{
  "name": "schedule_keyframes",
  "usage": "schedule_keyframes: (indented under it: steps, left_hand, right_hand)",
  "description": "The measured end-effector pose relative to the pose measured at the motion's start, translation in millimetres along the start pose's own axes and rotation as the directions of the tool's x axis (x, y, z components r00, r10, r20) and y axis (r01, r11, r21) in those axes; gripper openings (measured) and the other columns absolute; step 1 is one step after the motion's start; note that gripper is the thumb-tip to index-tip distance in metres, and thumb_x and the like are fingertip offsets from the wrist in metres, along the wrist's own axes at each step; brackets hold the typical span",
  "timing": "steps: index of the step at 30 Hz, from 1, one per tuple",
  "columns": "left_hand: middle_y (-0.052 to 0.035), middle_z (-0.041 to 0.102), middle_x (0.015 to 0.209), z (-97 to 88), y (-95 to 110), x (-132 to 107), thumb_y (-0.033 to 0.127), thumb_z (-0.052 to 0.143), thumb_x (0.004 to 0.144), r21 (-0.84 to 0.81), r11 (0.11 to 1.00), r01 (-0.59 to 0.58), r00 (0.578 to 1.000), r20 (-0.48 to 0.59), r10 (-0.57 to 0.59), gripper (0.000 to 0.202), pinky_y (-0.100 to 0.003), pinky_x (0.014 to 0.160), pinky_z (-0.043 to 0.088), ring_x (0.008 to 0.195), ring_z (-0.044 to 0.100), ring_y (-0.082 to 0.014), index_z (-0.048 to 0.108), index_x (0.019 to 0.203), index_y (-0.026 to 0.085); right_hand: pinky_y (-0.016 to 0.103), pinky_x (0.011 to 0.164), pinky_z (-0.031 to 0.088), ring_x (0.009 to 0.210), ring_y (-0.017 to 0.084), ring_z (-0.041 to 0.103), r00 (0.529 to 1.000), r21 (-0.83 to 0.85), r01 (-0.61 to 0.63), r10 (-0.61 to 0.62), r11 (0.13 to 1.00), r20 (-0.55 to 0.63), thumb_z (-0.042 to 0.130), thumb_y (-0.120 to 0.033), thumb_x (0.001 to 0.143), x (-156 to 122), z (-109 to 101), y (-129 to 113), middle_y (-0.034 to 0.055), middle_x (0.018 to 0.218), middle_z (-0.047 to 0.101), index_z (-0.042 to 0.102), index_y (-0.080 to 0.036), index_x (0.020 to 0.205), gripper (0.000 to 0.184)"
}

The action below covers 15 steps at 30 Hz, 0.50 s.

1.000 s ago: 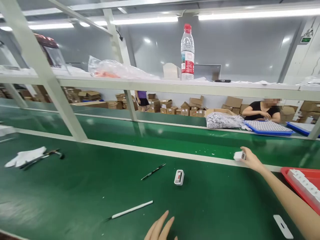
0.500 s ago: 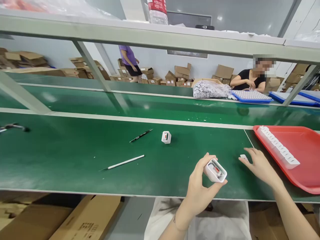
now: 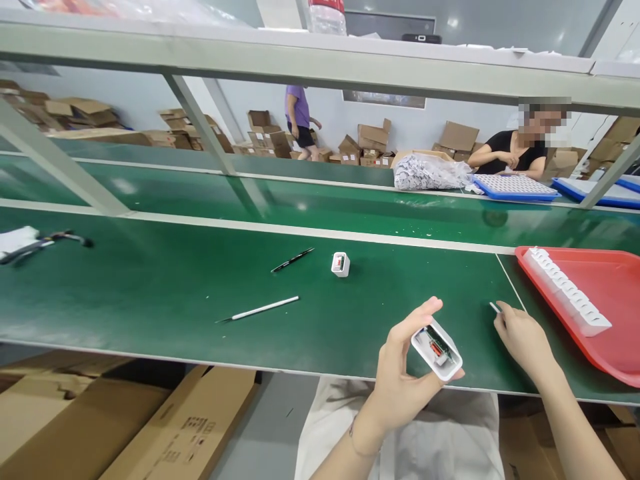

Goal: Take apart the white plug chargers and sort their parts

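A case (image 3: 437, 350) is being gripped in the left hand (image 3: 400, 377); a lid (image 3: 494, 307), lying rightward, is being touched by narrowed fingers (image 3: 503, 320) of the right hand (image 3: 520, 337).

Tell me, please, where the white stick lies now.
In the head view, the stick lies left of centre on the green table, just nearer than the black pen.
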<state>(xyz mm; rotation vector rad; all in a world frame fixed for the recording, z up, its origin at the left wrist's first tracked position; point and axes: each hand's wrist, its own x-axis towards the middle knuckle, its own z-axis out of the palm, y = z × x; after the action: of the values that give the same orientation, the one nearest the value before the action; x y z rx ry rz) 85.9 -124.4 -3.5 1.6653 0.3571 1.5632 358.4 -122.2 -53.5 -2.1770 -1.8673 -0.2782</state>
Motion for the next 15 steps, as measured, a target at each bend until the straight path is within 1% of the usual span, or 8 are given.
schedule_keyframes:
  steps: [3,4,6,7,8,10,12,15]
  left_hand:
    - [-0.0112,0.055,0.131,-0.5,-1,1,0.015,0.072,0.077,0.074,0.996,-0.041,0.999,0.004,0.041,0.058,-0.043,0.101,0.048,0.127,0.047,-0.0253,0.042,0.126,0.028]
    - [-0.0119,0.056,0.13,-1.1,-2,1,0.015,0.071,0.077,0.103,0.993,-0.055,0.999,0.005,0.054,0.058,-0.044,0.101,0.048,0.127,0.047,-0.0259,0.042,0.125,0.027]
    - [-0.0127,0.057,0.127,-2.6,-5,1,0.014,0.071,0.077,0.176,0.981,-0.084,0.996,-0.003,0.086,0.057,-0.046,0.101,0.047,0.125,0.049,-0.0265,0.042,0.125,0.025]
    - [-0.0127,0.058,0.126,-3.3,-7,1,0.012,0.071,0.077,0.224,0.969,-0.102,0.994,-0.015,0.108,0.057,-0.046,0.101,0.047,0.124,0.05,-0.0264,0.042,0.125,0.024]
    - [-0.0126,0.058,0.126,-3.9,-9,1,0.01,0.07,0.076,0.277,0.954,-0.119,0.991,-0.034,0.133,0.058,-0.047,0.1,0.047,0.123,0.051,-0.0262,0.043,0.125,0.023]
    - [-0.0121,0.058,0.124,-4.8,-13,1,0.005,0.068,0.076,0.378,0.915,-0.143,0.98,-0.078,0.186,0.058,-0.047,0.099,0.048,0.122,0.051,-0.0257,0.043,0.126,0.022]
    - [-0.0122,0.058,0.123,-5.2,-16,1,0.003,0.065,0.076,0.454,0.877,-0.159,0.967,-0.106,0.23,0.058,-0.048,0.098,0.049,0.121,0.051,-0.026,0.043,0.126,0.021]
    - [-0.0121,0.059,0.122,-5.1,-16,2,0.001,0.062,0.077,0.523,0.828,-0.203,0.951,-0.097,0.294,0.058,-0.048,0.096,0.049,0.121,0.051,-0.0262,0.042,0.128,0.02]
  right_hand:
    - [0.041,0.069,0.048,0.077,0.03,0.062,1.0,-0.012,0.005,-0.005,1.0,-0.01,0.029,-0.019,0.088,4,-3,-3,0.0155,0.081,0.064,0.059,-0.011,0.105,0.035]
    - [0.04,0.07,0.048,0.078,0.028,0.061,1.0,0.042,0.006,-0.005,0.999,-0.023,0.029,-0.02,0.089,4,-7,-5,0.0138,0.083,0.063,0.058,-0.014,0.104,0.034]
    - [0.037,0.07,0.048,0.076,0.023,0.059,0.999,0.305,-0.005,0.018,0.952,-0.04,0.029,-0.026,0.092,-1,-21,-15,0.0078,0.08,0.059,0.054,-0.019,0.101,0.027]
    - [0.034,0.068,0.048,0.073,0.021,0.057,0.999,0.481,-0.001,0.026,0.877,-0.044,0.029,-0.03,0.094,-5,-31,-23,0.0047,0.077,0.056,0.052,-0.021,0.099,0.025]
    - [0.033,0.066,0.048,0.07,0.019,0.055,0.999,0.647,0.018,0.019,0.762,-0.05,0.029,-0.034,0.096,-12,-42,-33,0.0025,0.074,0.052,0.05,-0.023,0.098,0.024]
    - [0.033,0.063,0.046,0.068,0.018,0.051,0.99,0.825,0.137,-0.05,0.548,-0.131,0.03,-0.041,0.096,-27,-62,-58,0.0017,0.076,0.047,0.047,-0.023,0.096,0.025]
    - [0.034,0.064,0.046,0.074,0.019,0.053,0.943,0.824,0.333,-0.136,0.458,-0.305,0.035,-0.045,0.095,-42,-76,-87,0.0024,0.08,0.046,0.047,-0.024,0.095,0.024]
    - [0.04,0.073,0.05,0.088,0.023,0.059,0.823,0.715,0.562,-0.194,0.417,-0.534,0.038,-0.046,0.095,-56,-79,-125,0.0026,0.084,0.046,0.047,-0.023,0.097,0.025]
